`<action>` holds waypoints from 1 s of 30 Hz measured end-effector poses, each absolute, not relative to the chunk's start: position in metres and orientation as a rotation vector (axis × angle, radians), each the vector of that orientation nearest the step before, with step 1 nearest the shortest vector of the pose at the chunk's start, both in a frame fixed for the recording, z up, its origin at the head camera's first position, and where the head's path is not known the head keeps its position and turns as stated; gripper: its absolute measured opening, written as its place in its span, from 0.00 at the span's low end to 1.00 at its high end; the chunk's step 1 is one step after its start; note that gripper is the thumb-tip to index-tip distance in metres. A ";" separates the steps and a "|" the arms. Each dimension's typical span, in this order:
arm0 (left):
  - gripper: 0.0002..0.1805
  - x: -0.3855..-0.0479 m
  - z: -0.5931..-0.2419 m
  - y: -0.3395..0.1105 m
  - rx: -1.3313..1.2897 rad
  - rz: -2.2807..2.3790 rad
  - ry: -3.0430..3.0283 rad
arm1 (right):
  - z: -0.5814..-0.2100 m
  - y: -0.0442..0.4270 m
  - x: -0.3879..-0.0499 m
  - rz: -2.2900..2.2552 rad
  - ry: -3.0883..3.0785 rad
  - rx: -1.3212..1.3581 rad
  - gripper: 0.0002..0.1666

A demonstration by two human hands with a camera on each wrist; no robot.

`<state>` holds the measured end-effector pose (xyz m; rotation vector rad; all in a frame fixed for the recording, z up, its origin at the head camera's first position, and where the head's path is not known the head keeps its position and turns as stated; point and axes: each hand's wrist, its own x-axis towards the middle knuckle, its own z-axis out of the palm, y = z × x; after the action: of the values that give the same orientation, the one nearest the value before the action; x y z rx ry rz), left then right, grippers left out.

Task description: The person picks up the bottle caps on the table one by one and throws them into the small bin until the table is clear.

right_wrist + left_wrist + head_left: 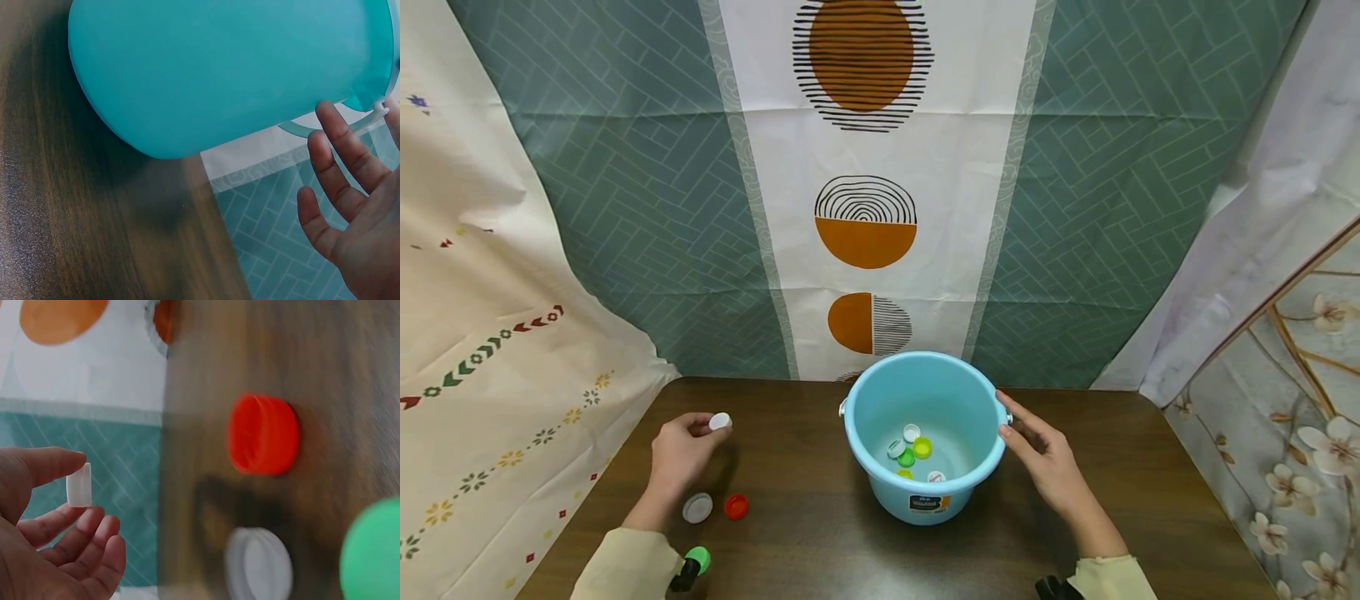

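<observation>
no wording legible. bucket (895,495): dark label (929,503) on front wall, pale lettering, orange patch at right; print too small to read. one white cap (936,477) inside: reddish mark, unreadable.

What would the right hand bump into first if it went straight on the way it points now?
Most likely the blue bucket: the right hand points toward its side, fingers at the rim, so hardly any gap shows. Whether they touch it is hard to tell.
</observation>
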<state>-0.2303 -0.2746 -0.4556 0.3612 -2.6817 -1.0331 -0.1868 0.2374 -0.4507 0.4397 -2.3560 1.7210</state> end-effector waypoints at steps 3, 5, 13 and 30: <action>0.22 -0.231 -0.450 -0.268 0.340 -1.065 -2.651 | -0.452 0.238 -0.187 1.717 -2.362 0.435 0.28; 0.21 -0.231 -0.444 -0.262 0.330 -1.078 -2.631 | -0.452 0.238 -0.187 1.716 -2.362 0.437 0.29; 0.19 -0.233 -0.424 -0.240 0.270 -1.163 -2.542 | -0.451 0.237 -0.187 1.721 -2.354 0.450 0.29; 0.19 -0.241 -0.398 -0.205 0.173 -1.331 -2.413 | -0.450 0.237 -0.187 1.724 -2.346 0.450 0.29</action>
<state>-0.2414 -0.2046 -0.3976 0.1733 -2.4129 -1.3311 -0.1865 0.2369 -0.4502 0.4503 -2.3460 1.7242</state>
